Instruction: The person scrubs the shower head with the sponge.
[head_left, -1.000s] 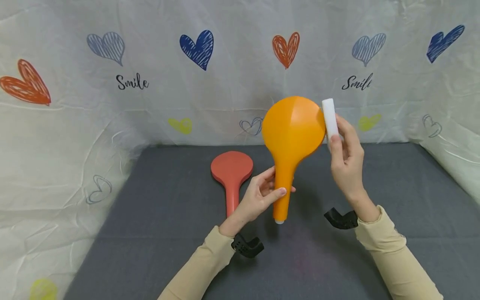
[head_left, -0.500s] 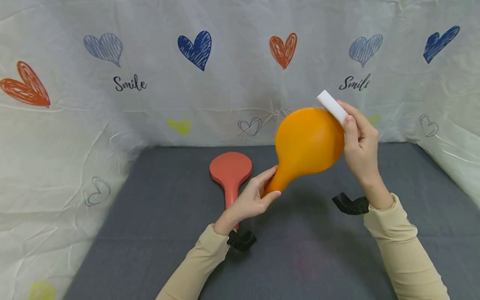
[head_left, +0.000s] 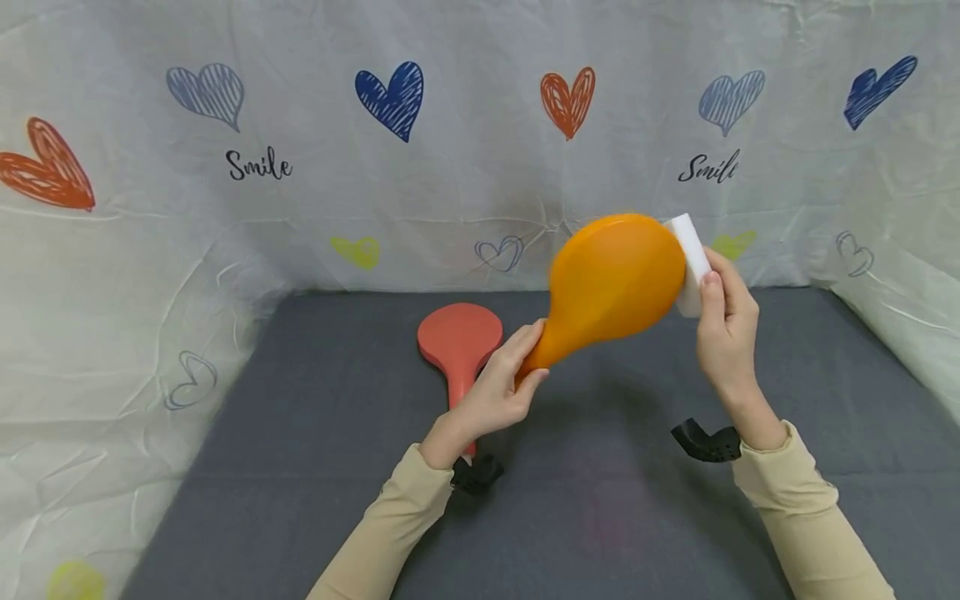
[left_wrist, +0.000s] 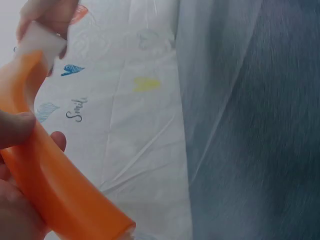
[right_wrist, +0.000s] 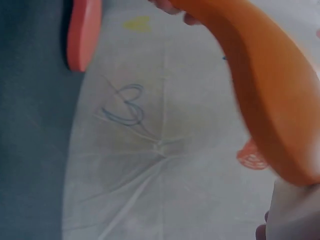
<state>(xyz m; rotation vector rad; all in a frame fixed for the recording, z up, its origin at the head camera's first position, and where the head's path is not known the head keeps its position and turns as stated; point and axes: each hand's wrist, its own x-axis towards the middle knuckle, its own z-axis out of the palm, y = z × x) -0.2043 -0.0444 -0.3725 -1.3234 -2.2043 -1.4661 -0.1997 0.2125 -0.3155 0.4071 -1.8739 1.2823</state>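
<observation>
I count one orange paddle (head_left: 618,279), one red paddle (head_left: 461,335) left of it, making two; one white block (head_left: 693,271) at the orange paddle's right edge; my two black wrist mounts (head_left: 705,441); one desk (head_left: 300,500).

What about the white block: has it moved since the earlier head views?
Yes: against the right "Smile" print, the white block now sits lower and farther right.

An orange paddle (head_left: 618,275) raised between left hand (head_left: 491,396) and right hand (head_left: 727,329) bars the far middle, a white block (head_left: 690,258) its right flank; a red paddle (head_left: 461,333) blocks left of centre. Passage lies between the forearms (head_left: 810,517) and along both outer sides of the grey table (head_left: 300,433).
</observation>
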